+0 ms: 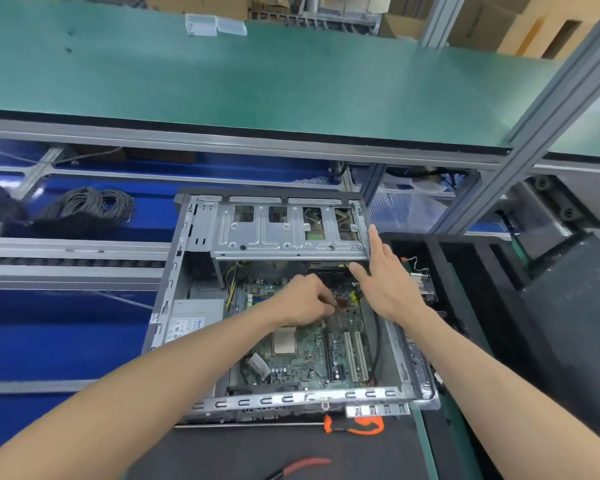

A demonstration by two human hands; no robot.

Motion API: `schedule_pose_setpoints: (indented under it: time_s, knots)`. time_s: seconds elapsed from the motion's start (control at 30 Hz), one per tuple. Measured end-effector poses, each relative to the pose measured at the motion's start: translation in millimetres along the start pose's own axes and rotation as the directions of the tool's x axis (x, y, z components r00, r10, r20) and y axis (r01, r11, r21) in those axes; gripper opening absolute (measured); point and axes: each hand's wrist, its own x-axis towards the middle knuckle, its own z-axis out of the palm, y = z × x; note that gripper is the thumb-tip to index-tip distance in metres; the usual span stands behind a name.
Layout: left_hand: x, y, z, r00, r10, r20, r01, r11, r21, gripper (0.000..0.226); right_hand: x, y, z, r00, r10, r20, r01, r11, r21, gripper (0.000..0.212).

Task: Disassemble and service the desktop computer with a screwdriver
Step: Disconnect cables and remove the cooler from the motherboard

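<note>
With the opened desktop computer (pixel 284 306) lying at centre frame, your left hand (pixel 305 301) pinches something small over the motherboard (pixel 309 355) (too hidden to name), your right hand (pixel 385 282) rests spread against the drive cage (pixel 284 230), and the screwdriver (pixel 354 426) lies untouched below the case.

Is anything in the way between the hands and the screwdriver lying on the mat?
Yes. Both the left hand and the right hand are inside the open computer case. The screwdriver lies outside on the black mat, just past the case's near metal wall, so a hand must lift over that wall.
</note>
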Motion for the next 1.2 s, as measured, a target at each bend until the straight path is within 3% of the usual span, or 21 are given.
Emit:
schedule_pose_setpoints:
  time_s: [0.17,0.33,0.53,0.67,0.73,0.77,0.83,0.93,1.03,1.2]
  knots:
    - [-4.2,-19.8,-21.3,0.986,-0.11,-0.123,0.124,0.986,0.111,0.023,0.1,-0.1,-1.7,1.0,-0.002,0.012,0.002,1.0,-0.017,0.078]
    - [-16.1,-41.1,-36.8,0.949,-0.28,-0.148,0.314,0.891,0.327,0.035,-3.6,-2.0,-3.3,0.996,-0.081,-0.043,0.079,0.995,-0.055,0.078]
    - [-20.1,-37.2,-44.4,0.901,-0.384,-0.204,0.434,0.82,0.373,0.037,-10.2,-7.9,-7.6,0.984,-0.136,-0.116,0.114,0.976,-0.184,0.083]
    - [-21.6,-34.1,-48.2,0.874,-0.44,-0.206,0.483,0.745,0.459,0.019,-19.0,-17.8,-12.3,0.889,-0.411,-0.2,0.311,0.865,-0.394,0.059]
    - [-19.9,-32.9,-51.9,0.878,-0.446,-0.172,0.465,0.713,0.524,0.016,-26.2,-27.6,-4.9,0.812,-0.564,-0.149,0.457,0.774,-0.438,0.043]
    - [-19.1,-33.2,-54.0,0.878,-0.456,-0.146,0.454,0.695,0.557,0.019,-30.4,-33.8,2.3,0.812,-0.579,-0.069,0.506,0.759,-0.409,0.036]
    - [-16.5,-36.2,-58.8,0.871,-0.485,-0.083,0.433,0.676,0.596,0.026,-36.5,-46.5,17.6,0.885,-0.452,0.113,0.466,0.846,-0.258,0.027]
    - [-15.9,-44.4,-66.5,0.868,-0.496,-0.026,0.413,0.692,0.592,0.031,-30.3,-52.9,40.7,0.942,-0.147,0.301,0.196,0.971,-0.139,0.03]
    - [-19.4,-54.9,-73.0,0.867,-0.499,0.002,0.412,0.718,0.561,0.038,-18.1,-48.3,55.9,0.944,0.061,0.323,-0.015,0.989,-0.144,0.044]
    - [-15.7,-70.5,-73.6,0.883,-0.468,0.031,0.368,0.734,0.57,0.038,3.2,-42.4,61.1,0.911,0.292,0.291,-0.3,0.954,-0.017,0.034]
